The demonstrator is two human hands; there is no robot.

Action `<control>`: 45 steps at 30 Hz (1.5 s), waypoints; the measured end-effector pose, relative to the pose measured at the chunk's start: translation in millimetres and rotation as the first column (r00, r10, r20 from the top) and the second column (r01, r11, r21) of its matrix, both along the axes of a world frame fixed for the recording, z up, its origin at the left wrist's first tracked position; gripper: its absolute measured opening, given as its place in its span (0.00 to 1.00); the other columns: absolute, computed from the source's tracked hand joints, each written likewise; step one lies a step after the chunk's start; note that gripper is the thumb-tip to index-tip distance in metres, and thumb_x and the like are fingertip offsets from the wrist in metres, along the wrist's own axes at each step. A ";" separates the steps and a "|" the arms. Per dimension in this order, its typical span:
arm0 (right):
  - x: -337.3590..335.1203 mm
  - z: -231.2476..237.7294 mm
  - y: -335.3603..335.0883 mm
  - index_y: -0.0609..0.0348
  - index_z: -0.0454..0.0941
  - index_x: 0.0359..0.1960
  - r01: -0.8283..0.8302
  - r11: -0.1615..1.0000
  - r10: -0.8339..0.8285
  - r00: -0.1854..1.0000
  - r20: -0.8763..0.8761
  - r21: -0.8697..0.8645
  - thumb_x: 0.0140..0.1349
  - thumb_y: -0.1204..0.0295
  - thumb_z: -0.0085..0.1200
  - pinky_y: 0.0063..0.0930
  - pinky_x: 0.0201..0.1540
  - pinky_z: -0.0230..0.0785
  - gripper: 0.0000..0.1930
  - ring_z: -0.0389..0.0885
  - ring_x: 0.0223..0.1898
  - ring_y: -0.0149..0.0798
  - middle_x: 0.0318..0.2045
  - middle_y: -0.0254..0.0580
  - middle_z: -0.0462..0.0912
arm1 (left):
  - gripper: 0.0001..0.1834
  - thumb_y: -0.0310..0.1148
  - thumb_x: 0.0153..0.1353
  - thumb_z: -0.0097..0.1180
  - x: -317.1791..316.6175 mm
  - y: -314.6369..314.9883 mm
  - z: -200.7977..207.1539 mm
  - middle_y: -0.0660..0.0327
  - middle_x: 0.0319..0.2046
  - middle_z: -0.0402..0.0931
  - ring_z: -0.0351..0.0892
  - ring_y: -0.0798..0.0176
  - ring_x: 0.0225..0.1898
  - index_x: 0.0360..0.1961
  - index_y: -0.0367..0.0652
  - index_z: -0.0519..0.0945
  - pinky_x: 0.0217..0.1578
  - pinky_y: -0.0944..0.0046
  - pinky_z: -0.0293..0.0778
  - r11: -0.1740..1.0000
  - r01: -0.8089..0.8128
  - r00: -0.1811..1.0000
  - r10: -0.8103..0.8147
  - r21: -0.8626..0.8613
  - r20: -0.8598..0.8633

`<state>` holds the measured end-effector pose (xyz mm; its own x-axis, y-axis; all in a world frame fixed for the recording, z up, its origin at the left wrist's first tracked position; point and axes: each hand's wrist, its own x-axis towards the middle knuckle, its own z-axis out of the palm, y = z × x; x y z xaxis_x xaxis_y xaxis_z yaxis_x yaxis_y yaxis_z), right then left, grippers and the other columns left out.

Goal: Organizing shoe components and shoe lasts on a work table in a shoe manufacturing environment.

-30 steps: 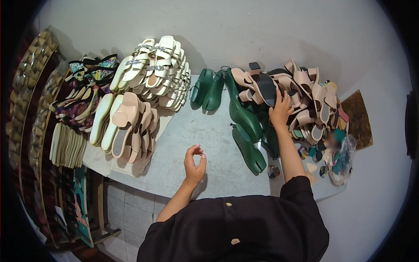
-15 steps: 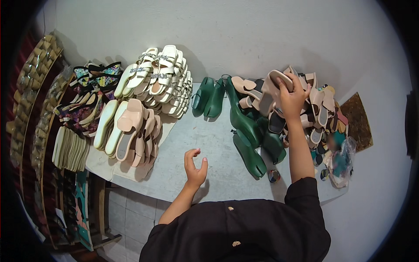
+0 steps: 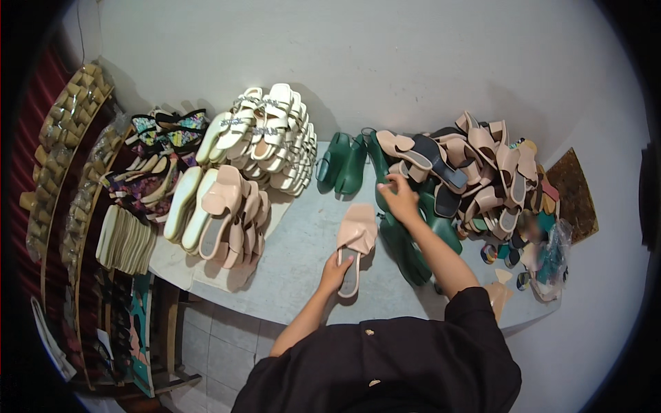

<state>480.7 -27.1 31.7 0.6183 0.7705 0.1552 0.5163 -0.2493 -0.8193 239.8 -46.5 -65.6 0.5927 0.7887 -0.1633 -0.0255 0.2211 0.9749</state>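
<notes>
A beige slide sandal point(image 3: 358, 227) with a wide knotted strap and grey insole is held over the middle of the table. My left hand point(image 3: 334, 274) is closed round its heel end, thumb on the insole. To the right, my right hand point(image 3: 401, 199) holds nothing, its fingers apart and partly curled above the green shoe lasts point(image 3: 407, 251). Just beyond that hand lies a jumbled heap of beige heeled sandals point(image 3: 506, 162), with a dark-soled one point(image 3: 441, 165) among them.
Left on the table point(image 3: 289, 258) are stacked beige slides point(image 3: 224, 189), a tall stack of white sandals point(image 3: 275, 138), pale insoles point(image 3: 124, 241) and colourful strapped shoes point(image 3: 148, 182). More green lasts point(image 3: 352, 165) stand at the back. Scraps and a plastic bag point(image 3: 551, 261) lie at right.
The beige sandal has come from the heap at right to the table's middle, passing from my right hand to my left. My right hand has let go and moved left and nearer.
</notes>
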 end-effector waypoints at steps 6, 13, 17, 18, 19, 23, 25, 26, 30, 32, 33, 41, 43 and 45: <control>87.2 -4.5 19.2 0.54 0.54 0.61 0.398 0.872 -0.298 0.893 0.337 -0.284 0.46 0.51 0.60 0.67 0.59 0.37 0.43 0.61 0.59 0.52 0.56 0.51 0.65 | 0.19 0.34 0.60 0.53 -15.2 -15.6 -36.0 0.55 0.37 0.76 0.75 0.68 0.37 0.47 0.31 0.71 0.38 0.68 0.71 0.973 -0.183 0.970 0.155 -0.144 -0.186; 107.6 -3.5 19.4 0.58 0.62 0.55 0.353 0.818 -0.238 0.926 0.291 -0.454 0.47 0.47 0.56 0.66 0.57 0.36 0.38 0.69 0.54 0.54 0.50 0.55 0.73 | 0.25 0.39 0.51 0.57 -24.3 -10.0 -21.2 0.48 0.39 0.76 0.77 0.48 0.40 0.49 0.38 0.70 0.40 0.56 0.71 0.967 -0.042 0.798 0.184 0.252 -0.574; 113.7 -14.7 9.7 0.59 0.66 0.51 0.346 0.929 -0.312 0.923 0.226 -0.132 0.49 0.47 0.54 0.67 0.57 0.34 0.33 0.72 0.51 0.53 0.47 0.55 0.75 | 0.32 0.39 0.47 0.58 -28.0 -2.3 -10.8 0.48 0.45 0.71 0.69 0.46 0.49 0.54 0.39 0.66 0.48 0.52 0.66 0.875 -0.020 0.742 0.338 0.484 -0.579; 91.6 9.3 8.2 0.58 0.67 0.51 0.342 0.936 -0.307 0.909 0.281 -0.085 0.49 0.49 0.56 0.63 0.56 0.42 0.32 0.73 0.50 0.52 0.45 0.53 0.76 | 0.33 0.38 0.47 0.59 -32.7 -0.3 -9.5 0.48 0.48 0.68 0.66 0.46 0.51 0.54 0.38 0.65 0.51 0.53 0.64 0.805 -0.072 0.729 0.446 0.589 -0.519; 74.4 34.2 3.2 0.58 0.67 0.50 0.341 0.939 -0.311 0.889 0.335 -0.034 0.49 0.51 0.58 0.60 0.54 0.49 0.31 0.73 0.49 0.52 0.43 0.52 0.78 | 0.33 0.38 0.47 0.59 -37.0 4.1 -6.8 0.48 0.48 0.68 0.66 0.46 0.51 0.54 0.38 0.65 0.51 0.53 0.64 0.806 -0.073 0.726 0.446 0.587 -0.523; 51.8 99.0 -32.2 0.57 0.68 0.50 0.111 0.990 -0.138 0.906 0.400 0.090 0.48 0.55 0.61 0.44 0.51 0.61 0.30 0.76 0.45 0.47 0.43 0.49 0.78 | 0.36 0.35 0.44 0.62 -41.7 24.8 24.5 0.48 0.50 0.64 0.62 0.47 0.54 0.56 0.37 0.63 0.54 0.55 0.60 0.742 -0.172 0.841 0.453 0.648 -0.296; 38.2 131.4 -52.8 0.61 0.72 0.44 -0.258 0.949 0.237 0.963 0.126 0.182 0.46 0.60 0.64 0.36 0.51 0.62 0.26 0.75 0.40 0.34 0.37 0.41 0.78 | 0.38 0.34 0.42 0.64 -38.0 27.8 55.6 0.48 0.50 0.64 0.62 0.47 0.54 0.56 0.37 0.63 0.54 0.56 0.60 0.674 -0.156 0.859 0.454 0.722 -0.238; 39.1 131.0 -58.1 0.61 0.72 0.44 -0.250 0.951 0.230 0.965 0.123 0.181 0.46 0.60 0.64 0.36 0.51 0.62 0.26 0.75 0.40 0.34 0.37 0.41 0.78 | 0.41 0.36 0.41 0.66 -34.7 25.9 73.2 0.48 0.51 0.64 0.61 0.48 0.55 0.57 0.37 0.62 0.55 0.56 0.60 0.628 -0.096 0.891 0.400 0.773 -0.215; 27.3 121.7 -74.0 0.65 0.73 0.45 -0.702 0.632 0.774 0.593 -0.223 0.328 0.44 0.64 0.65 0.23 0.46 0.65 0.27 0.72 0.42 0.30 0.39 0.36 0.75 | 0.47 0.39 0.39 0.70 -27.5 17.5 113.9 0.50 0.57 0.60 0.59 0.54 0.59 0.59 0.37 0.60 0.57 0.58 0.58 0.767 0.205 0.978 -0.133 0.609 -0.162; 15.7 108.8 -75.0 0.65 0.73 0.46 -0.729 0.585 0.808 0.482 -0.339 0.357 0.45 0.63 0.65 0.24 0.47 0.64 0.27 0.72 0.42 0.30 0.40 0.36 0.76 | 0.42 0.39 0.41 0.70 -22.1 11.2 109.2 0.53 0.54 0.66 0.65 0.61 0.55 0.57 0.36 0.64 0.55 0.61 0.62 0.833 0.308 0.939 -0.344 0.459 -0.007; 14.1 96.6 -71.1 0.65 0.73 0.47 -0.740 0.563 0.821 0.450 -0.351 0.369 0.45 0.62 0.64 0.24 0.47 0.64 0.29 0.73 0.43 0.30 0.41 0.37 0.76 | 0.39 0.39 0.42 0.70 -20.4 6.1 110.1 0.56 0.50 0.69 0.68 0.63 0.52 0.54 0.36 0.67 0.52 0.62 0.64 0.884 0.384 0.920 -0.390 0.267 -0.034; -35.4 -42.4 -59.7 0.55 0.61 0.61 -0.397 0.900 0.433 0.861 -0.268 0.180 0.56 0.52 0.53 0.37 0.61 0.50 0.34 0.61 0.60 0.45 0.56 0.48 0.65 | 0.21 0.41 0.61 0.49 -19.5 -20.6 38.4 0.53 0.36 0.78 0.78 0.60 0.38 0.47 0.33 0.73 0.40 0.63 0.71 0.974 -0.199 0.964 0.215 0.106 -0.160; -64.2 -61.1 -70.3 0.55 0.58 0.62 -0.408 0.912 0.410 0.896 -0.172 0.048 0.55 0.49 0.53 0.42 0.61 0.48 0.37 0.61 0.60 0.48 0.56 0.50 0.65 | 0.23 0.47 0.63 0.43 -22.9 -17.4 30.6 0.45 0.33 0.78 0.79 0.49 0.38 0.43 0.34 0.75 0.39 0.57 0.71 0.916 -0.213 0.894 0.323 0.340 -0.310; -93.5 -75.3 -80.6 0.55 0.56 0.63 -0.398 0.917 0.393 0.909 -0.136 -0.014 0.54 0.49 0.53 0.45 0.61 0.46 0.39 0.60 0.61 0.50 0.56 0.51 0.65 | 0.23 0.46 0.62 0.43 -25.8 -18.7 38.6 0.46 0.34 0.78 0.78 0.47 0.37 0.41 0.34 0.75 0.39 0.56 0.71 0.911 -0.115 0.825 0.309 0.396 -0.473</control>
<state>387.2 -107.7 -43.7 0.2739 0.9600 0.0587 0.4713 -0.0808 -0.8783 214.0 -65.2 -26.9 0.3080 0.9464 -0.0970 0.4934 -0.0717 0.8668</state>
